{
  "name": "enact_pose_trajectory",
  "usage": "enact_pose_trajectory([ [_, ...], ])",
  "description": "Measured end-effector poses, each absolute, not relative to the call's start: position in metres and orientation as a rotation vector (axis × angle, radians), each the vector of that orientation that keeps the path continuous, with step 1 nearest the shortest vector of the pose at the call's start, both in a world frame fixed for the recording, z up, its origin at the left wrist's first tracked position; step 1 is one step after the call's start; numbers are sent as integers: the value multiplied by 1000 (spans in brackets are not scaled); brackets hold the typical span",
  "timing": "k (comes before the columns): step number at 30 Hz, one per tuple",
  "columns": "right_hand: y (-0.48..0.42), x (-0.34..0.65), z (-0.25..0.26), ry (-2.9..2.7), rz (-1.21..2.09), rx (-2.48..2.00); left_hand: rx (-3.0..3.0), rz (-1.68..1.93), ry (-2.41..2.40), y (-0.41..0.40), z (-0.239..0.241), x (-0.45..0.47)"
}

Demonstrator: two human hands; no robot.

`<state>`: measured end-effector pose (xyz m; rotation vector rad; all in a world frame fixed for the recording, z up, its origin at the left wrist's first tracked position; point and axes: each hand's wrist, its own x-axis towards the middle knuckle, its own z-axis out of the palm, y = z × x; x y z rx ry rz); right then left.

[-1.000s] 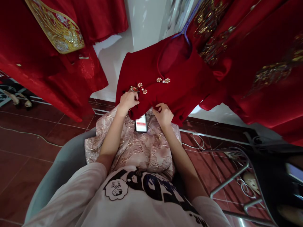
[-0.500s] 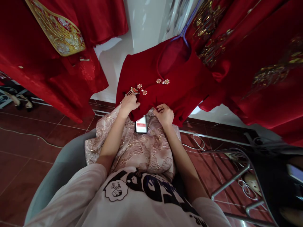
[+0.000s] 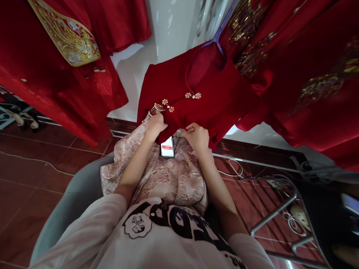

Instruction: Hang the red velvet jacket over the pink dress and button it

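Note:
A red velvet dress [image 3: 196, 80] hangs in front of me on a hanger, with pearl flower buttons [image 3: 193, 95] across its chest. My left hand [image 3: 156, 124] is closed on the dress's front flap, just below a red and gold brooch [image 3: 157, 108]. My right hand [image 3: 198, 135] pinches the lower edge of the same flap, fingers curled. Beneath both hands a pink and gold brocade garment [image 3: 165, 175] lies over my lap, with a small tag [image 3: 167, 146] on it between my wrists.
Red embroidered robes hang at the left [image 3: 64, 56] and right [image 3: 303, 74]. A grey chair [image 3: 70, 201] is under me. A metal rack [image 3: 280, 209] and white cables [image 3: 232, 168] sit on the red tiled floor at right.
My left hand has shifted slightly right and down under the brooch. My right hand has moved a little right along the flap's edge.

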<state>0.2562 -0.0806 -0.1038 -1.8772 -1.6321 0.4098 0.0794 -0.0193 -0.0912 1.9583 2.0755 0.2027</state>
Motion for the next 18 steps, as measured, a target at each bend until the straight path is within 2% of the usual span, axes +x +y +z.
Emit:
enact_pose_trajectory([
  [8,-83,258,-99,-1582,467,-1679,1990,154,2036,-24,-81,75],
  [14,-74,262,-105,-1405,985,-1395,2031,209,1914,-27,-68,58],
  [18,-69,258,-113,-1271,1303,-1144,1955,404,1749,-32,-63,54],
])
